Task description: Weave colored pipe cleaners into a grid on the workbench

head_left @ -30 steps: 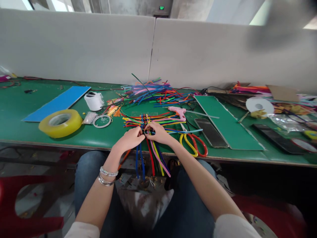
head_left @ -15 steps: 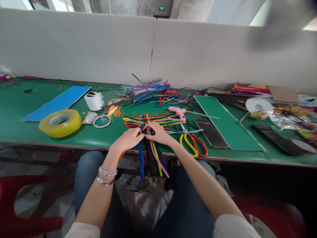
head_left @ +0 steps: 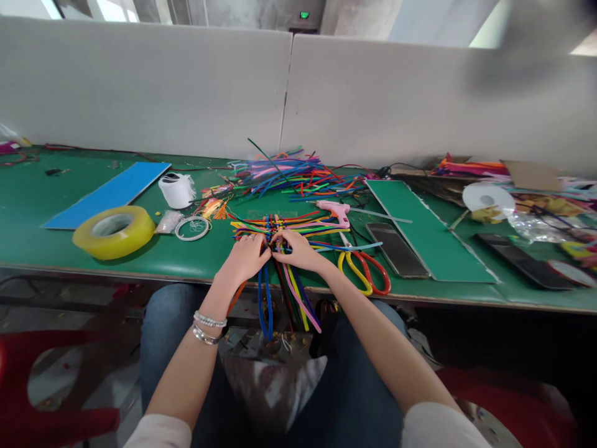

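Note:
A woven patch of coloured pipe cleaners (head_left: 274, 221) lies near the table's front edge, its loose ends fanning out to both sides. My left hand (head_left: 247, 254), fingers bent and pinched, holds the near left side of the weave. Beside it my right hand (head_left: 297, 250) pinches the strands close to the left fingertips. Exactly which strands are between the fingers is hidden. Blue pipe cleaners (head_left: 265, 305) hang over the edge below the left hand. Pink, yellow and dark ones (head_left: 301, 298) dangle below the right hand.
Right of the weave are a pink glue gun (head_left: 334, 213), scissors (head_left: 366, 274), a phone (head_left: 396, 250) and a green board (head_left: 433, 239). Yellow tape (head_left: 96, 239), a white thread spool (head_left: 177, 190) and a blue board (head_left: 112, 194) lie left. Behind sits a pipe-cleaner pile (head_left: 289, 174).
My left hand has shifted slightly right and rolled over, with its knuckles higher. The hanging blue strands have spread apart. My right hand has hardly moved.

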`<action>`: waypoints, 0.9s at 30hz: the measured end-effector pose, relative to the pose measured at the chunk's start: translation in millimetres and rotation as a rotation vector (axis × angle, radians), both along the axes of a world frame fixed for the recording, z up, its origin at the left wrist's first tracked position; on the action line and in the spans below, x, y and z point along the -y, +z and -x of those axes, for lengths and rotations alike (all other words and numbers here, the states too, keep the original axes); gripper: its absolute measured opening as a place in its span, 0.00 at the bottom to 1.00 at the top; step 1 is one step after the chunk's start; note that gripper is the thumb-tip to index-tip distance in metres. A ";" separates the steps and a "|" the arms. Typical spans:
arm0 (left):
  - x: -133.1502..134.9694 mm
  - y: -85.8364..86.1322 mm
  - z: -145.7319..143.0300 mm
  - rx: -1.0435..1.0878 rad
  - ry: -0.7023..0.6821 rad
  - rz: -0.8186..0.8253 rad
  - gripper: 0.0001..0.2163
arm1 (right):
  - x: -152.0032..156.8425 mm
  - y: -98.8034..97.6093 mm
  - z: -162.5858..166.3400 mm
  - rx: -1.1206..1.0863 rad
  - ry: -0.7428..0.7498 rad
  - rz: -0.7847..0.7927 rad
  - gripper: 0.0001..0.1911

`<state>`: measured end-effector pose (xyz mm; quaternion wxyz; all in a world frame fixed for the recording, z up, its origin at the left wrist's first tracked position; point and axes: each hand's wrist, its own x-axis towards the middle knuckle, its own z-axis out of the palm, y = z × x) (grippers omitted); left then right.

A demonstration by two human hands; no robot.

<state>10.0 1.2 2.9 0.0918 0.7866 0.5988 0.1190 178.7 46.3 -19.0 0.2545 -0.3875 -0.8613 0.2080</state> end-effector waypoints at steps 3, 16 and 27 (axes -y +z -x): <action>-1.7 -2.5 -2.8 -0.002 0.009 0.016 0.09 | -1.0 -0.1 -0.9 -0.007 0.007 0.018 0.14; -4.2 -6.0 0.4 0.011 -0.046 0.060 0.16 | -3.6 -1.1 -1.5 -0.032 0.016 0.025 0.14; -9.7 -12.1 -9.5 -0.022 0.061 0.010 0.13 | -3.0 -1.5 -1.1 -0.029 0.046 -0.006 0.13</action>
